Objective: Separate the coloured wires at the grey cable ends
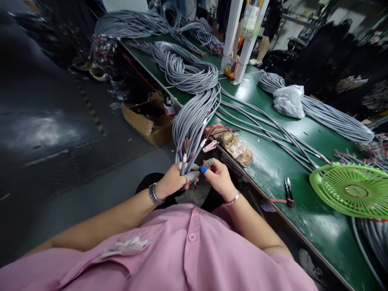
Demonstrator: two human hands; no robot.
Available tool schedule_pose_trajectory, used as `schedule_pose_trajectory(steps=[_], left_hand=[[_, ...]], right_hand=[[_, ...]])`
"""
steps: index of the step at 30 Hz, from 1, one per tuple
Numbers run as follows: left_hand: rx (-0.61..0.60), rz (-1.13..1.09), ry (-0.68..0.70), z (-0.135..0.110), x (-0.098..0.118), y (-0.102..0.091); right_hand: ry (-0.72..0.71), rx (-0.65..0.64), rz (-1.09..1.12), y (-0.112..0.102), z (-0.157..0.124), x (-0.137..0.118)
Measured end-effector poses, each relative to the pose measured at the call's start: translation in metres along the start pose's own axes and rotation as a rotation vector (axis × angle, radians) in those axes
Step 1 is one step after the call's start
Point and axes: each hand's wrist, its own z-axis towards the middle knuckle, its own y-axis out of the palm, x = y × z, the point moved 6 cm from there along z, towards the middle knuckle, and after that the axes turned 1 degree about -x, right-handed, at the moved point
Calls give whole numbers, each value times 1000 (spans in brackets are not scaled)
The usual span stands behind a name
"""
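Note:
My left hand (174, 182) is closed around the ends of several grey cables (194, 117), which hang over the table's edge from a big coil. Coloured wires (185, 149) and white sleeves stick up out of that grip. Tape is wrapped on the left fingers. Close beside it, my right hand (220, 178) pinches at a cable end with thumb and forefinger; a blue covering (204, 169) shows at the thumb tip, and the forefinger is wrapped too. Exactly what sits between the right fingertips is too small to make out. A pink clip (210, 146) is just above the right hand.
The green table (266, 161) carries a taped brown bundle (235, 145), cutters (289, 190), a green fan (354, 190), a plastic bag (289, 101) and more cable coils (130, 24). White posts (232, 36) rise from it. An open cardboard box (148, 121) stands at left.

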Motion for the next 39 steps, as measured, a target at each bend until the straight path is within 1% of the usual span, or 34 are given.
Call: schedule_pose_trajectory(steps=[2,3,5,7,9,12,14,16,18,22,24,27,30,34,39], left_hand=[[-47,-22,-35,1,1,0],[-44,-40,-44,1,3,-1],[22,-110,-33,2,8,-5],[131,-220,-20,2,11,-10],[216,-334,-28,3,12,-13],[266,-456,-50,6,10,-13],[285,-499,-40,7,7,-12],[305,-503,-19,8,4,-11],[308,-477,-1,9,1,-10],[264,-422,4,11,-5,-3],[249,-409,2,12,-7,-2],[243,-411,-2,12,-8,-1],[257,-425,-6,12,-7,-2],[284,-437,2,11,-5,-3],[297,-450,-13,12,-5,-5]], right_hand=[[10,-50,50,2,2,-7],[8,-64,69,3,4,-10],[-8,-48,94,5,6,-16],[-15,19,122,5,9,-17],[5,90,174,6,10,-13],[37,152,269,10,9,-3],[37,165,300,12,7,2],[28,164,289,12,7,3],[16,136,254,12,9,1],[-4,54,220,15,15,-5],[14,45,243,16,18,-4],[43,91,280,16,19,3],[32,140,325,16,18,9],[38,142,385,18,17,12],[19,163,368,15,17,13]])
